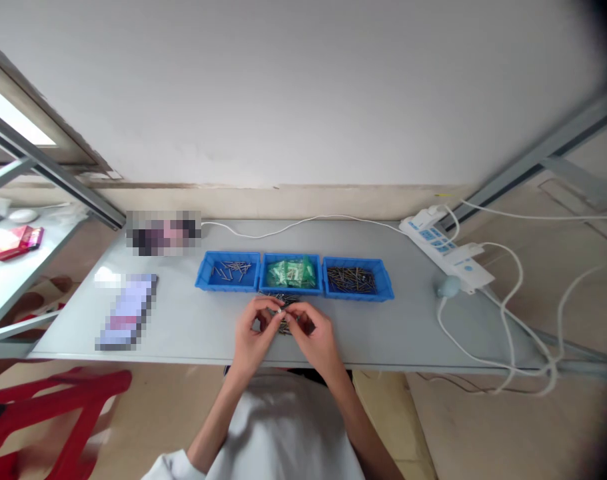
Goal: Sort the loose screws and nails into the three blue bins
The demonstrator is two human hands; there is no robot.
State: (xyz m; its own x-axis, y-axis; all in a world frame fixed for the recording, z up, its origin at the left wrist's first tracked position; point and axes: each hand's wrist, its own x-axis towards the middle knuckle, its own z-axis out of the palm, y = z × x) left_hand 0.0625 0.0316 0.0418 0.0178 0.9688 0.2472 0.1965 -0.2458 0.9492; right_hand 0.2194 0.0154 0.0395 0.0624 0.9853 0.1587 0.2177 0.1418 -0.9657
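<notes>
My left hand (256,333) and my right hand (313,330) meet over the near middle of a grey table (183,320). Their fingertips pinch together round a small pale part (280,310) held between them. Under the hands lies a loose heap of dark screws (283,299). Just beyond stand three blue bins in a row: the left bin (228,272) with a few screws, the middle bin (291,273) with green plastic pieces, the right bin (357,279) with many dark screws.
A white power strip (446,250) with cables lies at the table's far right. A phone-like flat object (128,312) rests at the left. A red stool (58,413) stands below left. A metal shelf frame (43,167) is at the left.
</notes>
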